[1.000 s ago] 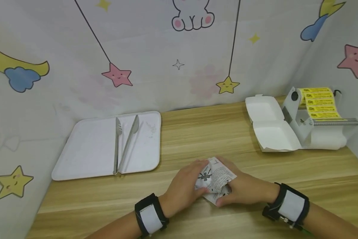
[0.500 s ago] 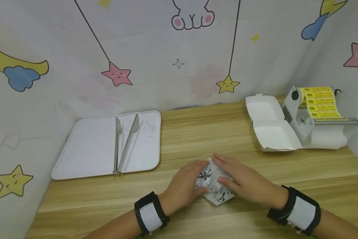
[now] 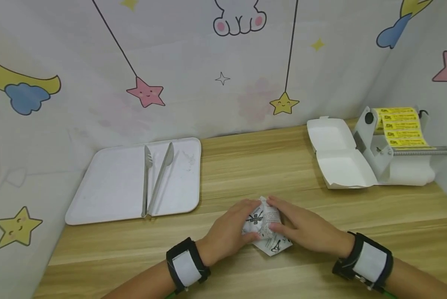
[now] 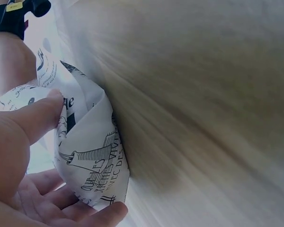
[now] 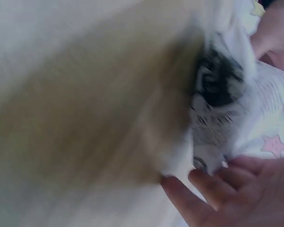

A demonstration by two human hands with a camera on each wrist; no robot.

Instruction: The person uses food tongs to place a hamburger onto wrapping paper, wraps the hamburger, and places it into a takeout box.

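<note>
A small bundle in white newsprint-style wrapping paper [image 3: 262, 220] sits on the wooden table between both hands; anything inside it is hidden. From the left side, my left hand [image 3: 228, 228] holds it, thumb over the near folds and fingers round the far side. In the left wrist view, the thumb presses the folded paper [image 4: 87, 142] and the fingers curl beneath it. My right hand [image 3: 307, 226] cups the opposite side with fairly straight fingers, its thumb at the paper's upper face. A pointed paper flap sticks out toward the front. In the right wrist view, extended fingertips [image 5: 206, 182] touch the paper's edge.
At the left, a white tray [image 3: 107, 187] carries metal serving tongs [image 3: 157, 180]. An opened white clamshell box [image 3: 344, 168] stands back right, beside a dispenser with a roll of yellow labels [image 3: 402, 126]. A printed curtain [image 3: 193, 83] closes off the back and sides.
The right hand has lifted its thumb from the near corner up onto the paper's upper face, baring the front flap. The right side is folded in more. The left hand keeps its hold.
</note>
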